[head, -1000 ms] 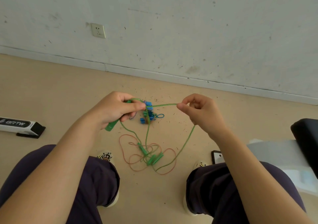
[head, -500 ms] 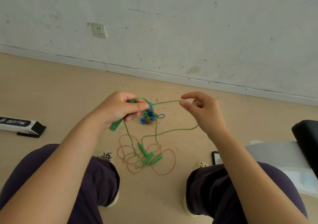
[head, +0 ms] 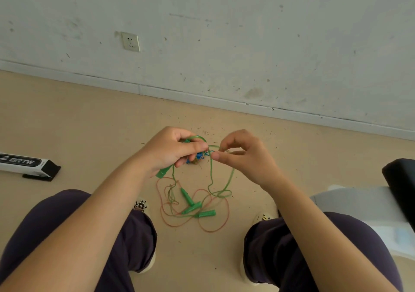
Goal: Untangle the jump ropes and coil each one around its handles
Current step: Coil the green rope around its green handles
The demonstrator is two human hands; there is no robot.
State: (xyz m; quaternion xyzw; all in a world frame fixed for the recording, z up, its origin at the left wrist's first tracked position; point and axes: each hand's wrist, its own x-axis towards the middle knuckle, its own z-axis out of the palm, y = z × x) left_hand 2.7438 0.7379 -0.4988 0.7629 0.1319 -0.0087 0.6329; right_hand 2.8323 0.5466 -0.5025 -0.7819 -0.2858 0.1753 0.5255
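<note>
My left hand (head: pixel 170 151) grips a green jump-rope handle (head: pixel 163 172), whose lower end pokes out below the fist, with a loop of green rope arching over the fingers. My right hand (head: pixel 243 157) sits close beside it, thumb and fingers pinching the green rope (head: pixel 229 179) near the left fingertips. From there the rope hangs down to the floor. On the floor between my feet lie three more green handles (head: pixel 193 207) in a tangle of green and orange rope (head: pixel 215 226). A blue coiled rope bundle (head: pixel 198 157) lies behind my hands, mostly hidden.
A black and white box marked BRTW (head: pixel 27 163) lies on the floor at left. A black object (head: pixel 402 184) and white sheet (head: pixel 359 206) sit at right. My knees and shoes (head: pixel 140 206) flank the ropes. The wall and skirting run behind.
My right hand has moved left, close to my left hand, carrying the green rope. The hanging rope has slackened and more of it now lies in loops on the floor.
</note>
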